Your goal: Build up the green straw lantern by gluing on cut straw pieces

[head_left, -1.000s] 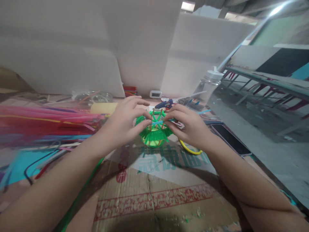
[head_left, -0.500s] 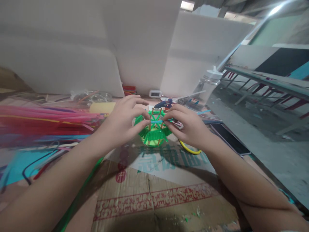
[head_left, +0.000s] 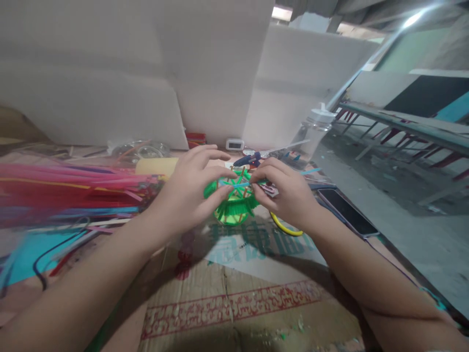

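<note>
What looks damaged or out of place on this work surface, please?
Small green scraps lie scattered on the near part of the cardboard, like litter. A dark crease or crack runs along its middle, so it looks worn.

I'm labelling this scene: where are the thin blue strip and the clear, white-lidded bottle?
Thin blue strip (head_left: 242, 185), head view: its visible middle stretch.
Clear, white-lidded bottle (head_left: 315, 136), head view: its see-through body.

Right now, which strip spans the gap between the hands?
The light-blue strip, seen against the green craft piece; the pink strips lie bundled left of the left hand.
</note>
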### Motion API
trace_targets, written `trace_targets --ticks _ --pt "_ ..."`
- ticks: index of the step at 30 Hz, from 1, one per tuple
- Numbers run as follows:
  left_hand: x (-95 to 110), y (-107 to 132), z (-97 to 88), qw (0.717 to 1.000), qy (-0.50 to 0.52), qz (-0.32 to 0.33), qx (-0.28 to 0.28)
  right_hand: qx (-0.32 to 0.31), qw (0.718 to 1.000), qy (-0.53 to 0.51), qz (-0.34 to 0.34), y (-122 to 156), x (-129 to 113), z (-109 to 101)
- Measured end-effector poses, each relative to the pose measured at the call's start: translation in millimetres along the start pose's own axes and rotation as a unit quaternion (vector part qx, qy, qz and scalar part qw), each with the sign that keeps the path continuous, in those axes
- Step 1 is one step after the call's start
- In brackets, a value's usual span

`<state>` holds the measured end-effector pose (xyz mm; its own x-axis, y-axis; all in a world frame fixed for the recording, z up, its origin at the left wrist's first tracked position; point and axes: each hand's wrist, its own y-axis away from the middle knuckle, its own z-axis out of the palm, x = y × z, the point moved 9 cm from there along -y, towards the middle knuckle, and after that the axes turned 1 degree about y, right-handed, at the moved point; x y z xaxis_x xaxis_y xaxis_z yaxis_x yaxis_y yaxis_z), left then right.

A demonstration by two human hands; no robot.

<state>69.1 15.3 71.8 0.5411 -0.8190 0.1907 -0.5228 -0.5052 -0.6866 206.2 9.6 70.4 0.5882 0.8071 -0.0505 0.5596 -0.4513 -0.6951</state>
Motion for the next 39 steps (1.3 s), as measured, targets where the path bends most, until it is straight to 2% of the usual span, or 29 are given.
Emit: trace_targets --ticks 4,7,13,19,23,26,29,32,34,35,36,37,38,39 --pt "21 3 1.4 0.999 0.003 0.019 0.025 0.021 1.000 0.001 -0.010 0 -10 -9" --pt "27 5 -0.4 0.999 0.000 0.018 0.046 0.032 0.999 0.009 -0.010 -1 -13 -13" --pt "30 8 -2.8 0.997 0.064 -0.005 0.044 0.068 0.996 0.025 -0.047 1 -22 -17" --pt "37 8 0.6 0.992 0.120 -0.015 0.036 0.124 0.991 0.028 -0.043 6 -23 -23" --pt "31 8 0.1 0.991 0.112 -0.059 0.048 0.123 0.989 0.036 -0.068 10 -29 -22" --pt "29 9 0.1 0.992 0.092 -0.073 0.036 0.109 0.988 0.053 -0.094 13 -40 -20" --pt "26 8 1.5 0.989 0.119 -0.085 0.016 0.114 0.989 0.056 -0.078 15 -41 -27" --pt "11 9 -0.5 0.979 0.141 -0.144 0.026 0.156 0.986 0.063 -0.009 22 -17 -50" --pt "0 11 -2.2 0.969 0.165 -0.179 0.038 0.195 0.975 0.082 0.068 35 15 -68" --pt "-5 11 -3.1 0.965 0.179 -0.189 0.044 0.200 0.967 0.092 0.131 45 37 -75" --pt "-8 12 -3.9 0.961 0.191 -0.195 0.048 0.180 0.959 0.099 0.193 57 60 -75" --pt "-10 12 -5.2 0.959 0.197 -0.198 0.054 0.106 0.955 0.096 0.259 68 83 -65" --pt "-11 12 -6.5 0.958 0.199 -0.200 0.058 -0.001 0.947 0.084 0.311 82 103 -46" --pt "-12 13 -7.7 0.957 0.201 -0.200 0.062 -0.057 0.942 0.072 0.323 95 113 -34"
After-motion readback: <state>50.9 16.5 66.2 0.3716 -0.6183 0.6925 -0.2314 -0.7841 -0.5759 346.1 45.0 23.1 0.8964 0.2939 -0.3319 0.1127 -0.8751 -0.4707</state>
